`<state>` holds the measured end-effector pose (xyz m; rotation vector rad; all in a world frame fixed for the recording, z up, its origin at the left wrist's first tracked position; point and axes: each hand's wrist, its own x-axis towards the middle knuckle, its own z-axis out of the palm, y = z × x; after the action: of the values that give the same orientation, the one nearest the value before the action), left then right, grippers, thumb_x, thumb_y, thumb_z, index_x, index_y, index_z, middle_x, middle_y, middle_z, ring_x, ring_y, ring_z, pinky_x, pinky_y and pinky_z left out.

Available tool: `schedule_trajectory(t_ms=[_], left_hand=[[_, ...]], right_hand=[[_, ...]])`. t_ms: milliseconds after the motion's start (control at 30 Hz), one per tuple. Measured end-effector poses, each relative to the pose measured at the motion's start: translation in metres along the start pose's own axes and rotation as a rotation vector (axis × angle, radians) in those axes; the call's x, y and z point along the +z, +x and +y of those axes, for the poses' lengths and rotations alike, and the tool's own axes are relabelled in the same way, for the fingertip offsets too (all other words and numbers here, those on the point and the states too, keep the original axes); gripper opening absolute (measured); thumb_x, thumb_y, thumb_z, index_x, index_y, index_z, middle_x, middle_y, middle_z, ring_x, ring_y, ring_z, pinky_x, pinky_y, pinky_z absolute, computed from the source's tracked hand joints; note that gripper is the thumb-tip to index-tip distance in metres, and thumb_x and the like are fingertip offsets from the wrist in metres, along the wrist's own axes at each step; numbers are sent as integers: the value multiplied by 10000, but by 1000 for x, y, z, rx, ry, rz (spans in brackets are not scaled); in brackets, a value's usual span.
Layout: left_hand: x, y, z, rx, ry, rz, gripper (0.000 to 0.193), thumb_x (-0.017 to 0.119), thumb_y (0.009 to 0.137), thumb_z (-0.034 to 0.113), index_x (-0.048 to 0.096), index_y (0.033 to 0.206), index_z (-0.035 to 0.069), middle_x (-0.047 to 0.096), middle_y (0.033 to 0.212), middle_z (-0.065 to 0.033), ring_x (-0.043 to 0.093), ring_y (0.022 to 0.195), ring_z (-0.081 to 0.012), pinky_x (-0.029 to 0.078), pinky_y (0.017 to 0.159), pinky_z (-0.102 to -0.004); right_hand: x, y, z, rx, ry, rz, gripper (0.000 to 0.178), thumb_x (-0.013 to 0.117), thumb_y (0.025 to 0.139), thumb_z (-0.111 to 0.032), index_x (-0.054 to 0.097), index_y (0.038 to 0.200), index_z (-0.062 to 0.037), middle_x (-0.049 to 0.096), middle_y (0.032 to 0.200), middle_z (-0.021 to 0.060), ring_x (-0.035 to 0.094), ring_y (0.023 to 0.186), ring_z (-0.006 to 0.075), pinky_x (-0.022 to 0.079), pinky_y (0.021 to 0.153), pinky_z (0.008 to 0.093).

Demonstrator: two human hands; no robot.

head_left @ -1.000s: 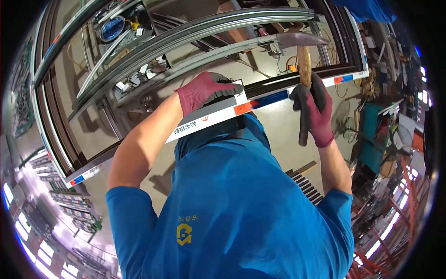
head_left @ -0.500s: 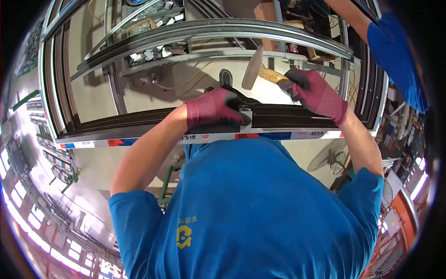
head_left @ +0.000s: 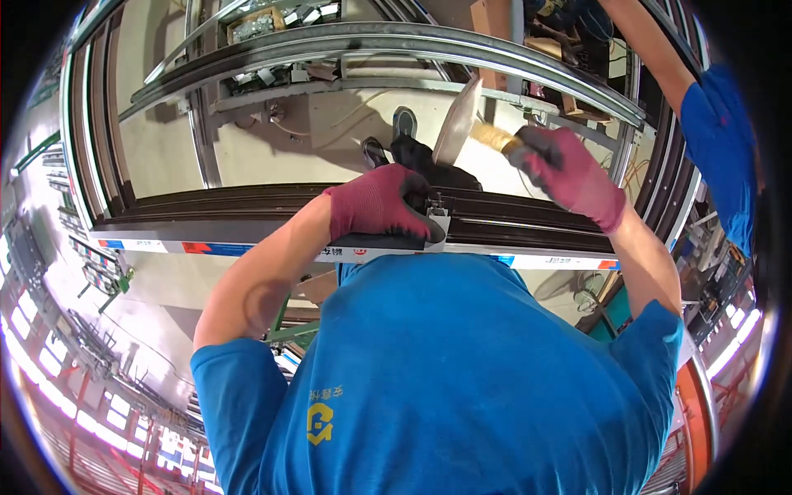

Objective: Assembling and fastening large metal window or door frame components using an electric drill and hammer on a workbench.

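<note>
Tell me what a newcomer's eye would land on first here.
Probably the hammer, right of the upper centre, gripped by the gloved right hand. Lower left of it, the left hand rests on the near rail, at a small pale piece. The blue shirt fills the lower middle.

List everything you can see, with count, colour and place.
Hammer: one, grey, wooden handle, upper centre
Frame: one, brown and silver, across view
Metal piece: one, silvery, on frame's near bar
Printed strip: one, white-red-blue, frame's near edge
Loose parts: many, silvery, upper left
Floor: one, pale, beneath frame
Co-worker's arm: one, blue sleeve, upper right
Shoes: two, dark, upper centre
Shirt: one, blue, bottom centre
Left hand: one, maroon-black glove, on metal piece
Right hand: one, maroon-black glove, gripping hammer
</note>
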<state>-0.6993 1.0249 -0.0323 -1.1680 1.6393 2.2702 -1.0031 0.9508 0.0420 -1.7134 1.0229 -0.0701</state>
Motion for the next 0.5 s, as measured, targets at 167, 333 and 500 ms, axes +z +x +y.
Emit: schedule_trajectory(t_ms=[167,333,500], left_hand=[[1,0,-4,39,28,32,716,927,705,372,703,1242,-46,763,1125,-184,728,1015,-261,566,908,-378],[-2,0,0,28,59,33,752,913,698,413,698,1243,-57,753,1108,-215,729,1014,-289,563,904,-395],[-3,-2,0,-18,28,8,736,902,704,390,695,1244,-65,755,1066,-204,726,984,-266,565,880,-383]], right_hand=[[14,-11,1,186,-146,-230,443,549,1070,-428,672,1015,-5,576,676,144,570,594,273,459,619,409],[0,-12,2,332,188,101,448,610,1061,-394,681,1179,33,679,852,130,606,713,275,511,717,383],[9,-8,-9,133,-207,-297,200,620,1021,-203,619,982,-8,625,748,170,569,644,283,477,666,386]])
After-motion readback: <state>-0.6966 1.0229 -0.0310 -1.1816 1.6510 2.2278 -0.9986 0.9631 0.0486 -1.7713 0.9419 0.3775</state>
